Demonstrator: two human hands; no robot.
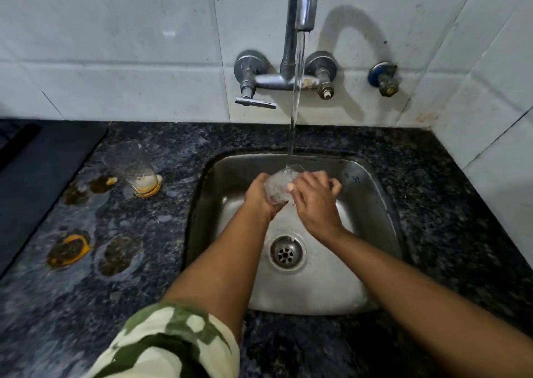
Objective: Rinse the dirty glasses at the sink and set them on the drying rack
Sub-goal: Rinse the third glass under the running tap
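Over the steel sink (363,193) I hold a clear glass (278,186) tilted under the running water from the tap (302,8). My left hand (259,196) is wrapped around the glass from the left. My right hand (313,201) presses against its right side, fingers at the rim. The stream lands on the glass's upper edge. A second clear glass (134,167) with orange residue at its bottom stands on the dark granite counter (150,262) left of the sink.
Orange ring-shaped stains (69,250) and wet patches mark the counter on the left. A dark mat (37,173) lies at the far left. The drain (286,252) sits mid-sink. Tap handles (255,100) stick out from the white tiled wall.
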